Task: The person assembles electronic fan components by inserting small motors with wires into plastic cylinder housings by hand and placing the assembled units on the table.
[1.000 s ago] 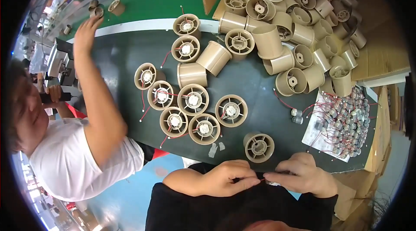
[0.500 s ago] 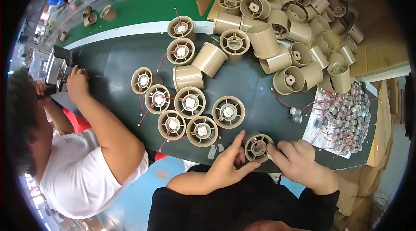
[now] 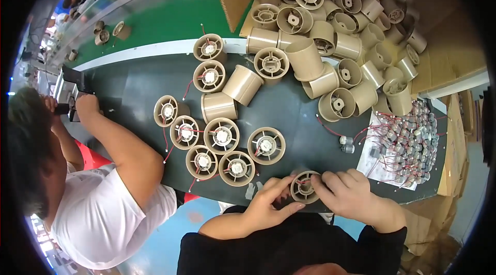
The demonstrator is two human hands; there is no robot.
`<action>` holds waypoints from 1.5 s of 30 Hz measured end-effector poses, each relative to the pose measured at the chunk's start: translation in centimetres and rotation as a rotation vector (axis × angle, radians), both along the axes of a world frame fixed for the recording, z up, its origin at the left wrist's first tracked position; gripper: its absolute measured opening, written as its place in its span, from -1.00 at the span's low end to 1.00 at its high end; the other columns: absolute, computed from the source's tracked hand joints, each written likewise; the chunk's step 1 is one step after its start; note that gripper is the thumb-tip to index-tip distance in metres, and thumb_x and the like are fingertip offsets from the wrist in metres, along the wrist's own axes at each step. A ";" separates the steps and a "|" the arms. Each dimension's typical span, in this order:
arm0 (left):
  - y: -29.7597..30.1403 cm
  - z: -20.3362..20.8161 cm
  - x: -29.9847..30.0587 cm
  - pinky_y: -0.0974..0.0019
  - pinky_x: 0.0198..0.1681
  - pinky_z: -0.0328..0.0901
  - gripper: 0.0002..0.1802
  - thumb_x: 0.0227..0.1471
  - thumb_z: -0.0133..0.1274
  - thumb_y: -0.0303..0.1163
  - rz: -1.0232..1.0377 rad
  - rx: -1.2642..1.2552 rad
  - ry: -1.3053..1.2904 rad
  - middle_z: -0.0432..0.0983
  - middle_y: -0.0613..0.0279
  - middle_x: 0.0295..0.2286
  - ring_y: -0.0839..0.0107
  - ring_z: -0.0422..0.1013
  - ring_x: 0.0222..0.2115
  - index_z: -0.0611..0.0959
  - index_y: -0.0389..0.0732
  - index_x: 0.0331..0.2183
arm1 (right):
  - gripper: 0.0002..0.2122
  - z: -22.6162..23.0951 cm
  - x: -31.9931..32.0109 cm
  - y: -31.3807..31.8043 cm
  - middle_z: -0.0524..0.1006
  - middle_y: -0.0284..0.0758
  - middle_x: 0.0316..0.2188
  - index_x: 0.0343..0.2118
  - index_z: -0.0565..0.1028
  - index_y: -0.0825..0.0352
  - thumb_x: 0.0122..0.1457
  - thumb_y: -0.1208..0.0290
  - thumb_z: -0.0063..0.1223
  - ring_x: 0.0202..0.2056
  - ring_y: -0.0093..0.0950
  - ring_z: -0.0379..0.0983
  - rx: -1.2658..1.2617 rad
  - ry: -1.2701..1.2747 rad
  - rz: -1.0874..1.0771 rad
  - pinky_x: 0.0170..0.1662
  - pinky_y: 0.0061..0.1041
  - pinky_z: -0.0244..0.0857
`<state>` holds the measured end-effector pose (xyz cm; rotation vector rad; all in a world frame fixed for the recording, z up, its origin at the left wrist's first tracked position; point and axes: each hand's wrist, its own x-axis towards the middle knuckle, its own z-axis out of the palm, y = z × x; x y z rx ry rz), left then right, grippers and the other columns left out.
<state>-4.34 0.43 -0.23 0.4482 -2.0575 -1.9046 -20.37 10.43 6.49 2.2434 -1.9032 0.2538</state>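
Observation:
Both my hands meet on one tan round fan housing (image 3: 305, 186) at the near edge of the dark green table (image 3: 129, 94). My left hand (image 3: 268, 203) cups its left side with the thumb under it. My right hand (image 3: 351, 195) grips its right rim with the fingertips. Just beyond it stand several matching housings with small motors and red wires inside, such as one (image 3: 266, 145) close to my fingers.
A heap of empty tan housings (image 3: 330, 22) spills from a cardboard box at the back right. Small motors with red wires (image 3: 408, 143) lie on a white sheet at right. A person in a white shirt (image 3: 103, 213) works at left, hand (image 3: 85, 104) by a dark tool.
My hands came up from my lap to the table edge and took hold of the housing. The person at left pulled an arm back from the far conveyor to the table's left end.

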 end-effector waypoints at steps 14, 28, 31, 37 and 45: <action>0.5 0.1 0.0 0.51 -0.50 0.16 -0.92 -0.10 -0.10 -0.55 -0.004 -0.028 -0.129 0.30 0.20 -0.51 0.48 0.25 -0.55 0.40 -0.34 -0.44 | -0.71 -0.1 -0.5 -0.3 0.31 -0.39 -0.56 -0.41 0.42 0.31 -0.33 0.42 -0.06 -0.59 -0.56 0.24 0.053 -0.167 0.104 -0.53 -0.62 0.14; 0.9 -0.4 -0.6 0.39 -0.56 0.19 -0.86 -0.30 0.09 -0.56 0.147 -0.312 0.037 0.33 0.16 -0.55 0.31 0.28 -0.58 0.43 -0.30 -0.63 | -0.72 1.0 -0.4 -0.7 0.33 -0.34 -0.55 -0.44 0.40 0.36 -0.33 0.43 -0.07 -0.57 -0.54 0.27 0.322 -0.179 0.152 -0.53 -0.60 0.13; 0.9 -0.4 -0.1 0.39 -0.59 0.19 -0.86 -0.31 0.09 -0.57 0.122 -0.327 0.011 0.34 0.17 -0.62 0.31 0.28 -0.62 0.42 -0.29 -0.65 | -0.71 2.0 0.3 -1.0 0.34 -0.31 -0.53 -0.43 0.39 0.39 -0.32 0.41 -0.08 -0.58 -0.56 0.25 0.433 0.014 0.067 -0.54 -0.61 0.08; 0.8 0.2 0.4 0.46 -0.70 0.14 -0.84 -0.34 0.11 -0.59 0.138 -0.305 0.027 0.30 0.22 -0.68 0.44 0.25 -0.71 0.41 -0.27 -0.64 | -0.68 2.1 1.4 -1.4 0.36 -0.29 -0.48 -0.38 0.38 0.35 -0.31 0.40 -0.05 -0.58 -0.50 0.28 0.291 0.153 -0.083 -0.49 -0.60 0.12; 0.4 -0.2 1.6 0.51 -0.70 0.13 -0.49 -0.34 0.14 -0.54 0.249 -0.295 -0.127 0.32 0.26 -0.74 0.50 0.20 -0.75 0.33 -0.31 -0.24 | -0.65 -2.0 0.7 -1.7 0.36 -0.37 -0.52 -0.41 0.43 0.23 -0.42 0.54 0.09 -0.47 -0.36 0.33 0.082 -0.598 0.007 -0.25 -0.34 0.19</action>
